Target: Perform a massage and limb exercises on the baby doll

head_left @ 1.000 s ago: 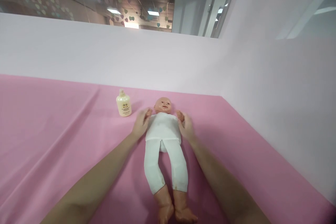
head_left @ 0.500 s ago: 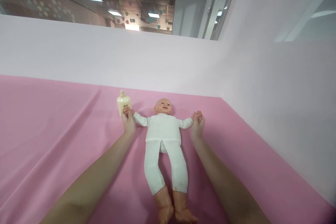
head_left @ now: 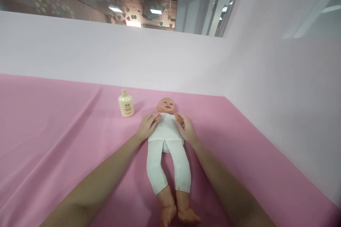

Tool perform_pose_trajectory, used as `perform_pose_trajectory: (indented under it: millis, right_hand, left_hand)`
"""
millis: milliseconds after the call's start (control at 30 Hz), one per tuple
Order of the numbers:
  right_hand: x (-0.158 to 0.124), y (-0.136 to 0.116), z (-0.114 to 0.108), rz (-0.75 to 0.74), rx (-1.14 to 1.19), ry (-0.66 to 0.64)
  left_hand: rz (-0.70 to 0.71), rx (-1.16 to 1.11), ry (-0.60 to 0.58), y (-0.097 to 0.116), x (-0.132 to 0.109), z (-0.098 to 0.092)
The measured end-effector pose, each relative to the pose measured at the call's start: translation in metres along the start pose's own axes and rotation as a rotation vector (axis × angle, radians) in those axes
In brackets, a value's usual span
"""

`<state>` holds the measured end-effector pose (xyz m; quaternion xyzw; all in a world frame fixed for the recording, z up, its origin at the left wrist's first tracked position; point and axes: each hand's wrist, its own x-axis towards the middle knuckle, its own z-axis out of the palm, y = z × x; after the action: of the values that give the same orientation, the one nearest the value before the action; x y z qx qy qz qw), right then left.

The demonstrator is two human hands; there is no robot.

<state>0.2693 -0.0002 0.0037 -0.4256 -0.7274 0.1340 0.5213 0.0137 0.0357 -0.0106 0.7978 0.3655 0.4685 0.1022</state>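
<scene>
A baby doll (head_left: 167, 138) in a white top and white trousers lies on its back on the pink cloth (head_left: 53, 138), head away from me, bare feet toward me. My left hand (head_left: 146, 127) is closed round the doll's arm at its left side and holds the small hand against the chest. My right hand (head_left: 187, 129) grips the other arm the same way, so both doll hands meet on the chest. A small cream lotion bottle (head_left: 125, 104) stands upright to the left of the doll's head, apart from my left hand.
The pink cloth covers the whole surface and has long folds on the left. A pale wall (head_left: 279, 88) runs along the back and down the right side, close to the doll. Glass panels above it show a ceiling with lights.
Half a second ago I held the doll's arms stretched out sideways; now both hands have brought them inward and folded them onto its chest. The bottle has not moved.
</scene>
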Motion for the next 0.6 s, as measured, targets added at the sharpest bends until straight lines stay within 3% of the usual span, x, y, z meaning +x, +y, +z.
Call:
perform_pose_trajectory:
  millis: [67,100,267,367,467,600]
  right_hand:
    - [-0.002,-0.005,-0.001,-0.101,-0.119,-0.150]
    - [-0.002,-0.006,-0.002,-0.122,-0.144,-0.156]
    - [-0.004,-0.006,-0.006,-0.020,-0.039,0.122]
    - [-0.006,-0.002,-0.003,0.013,0.000,0.142]
    - [0.008,0.006,0.001,0.035,0.047,0.134]
    - [0.054,0.029,0.003,0.153,0.218,0.191]
  left_hand:
    - [0.071,0.059,-0.075,0.003,0.000,0.002]
    - [0.075,0.068,-0.066,0.004,0.000,0.001]
    - [-0.018,-0.014,0.139,0.000,0.000,-0.008]
    - [-0.025,-0.025,0.127,-0.001,0.002,-0.011]
    - [-0.104,-0.065,0.144,-0.004,0.020,-0.009]
    - [-0.380,-0.240,0.223,-0.014,0.066,-0.008]
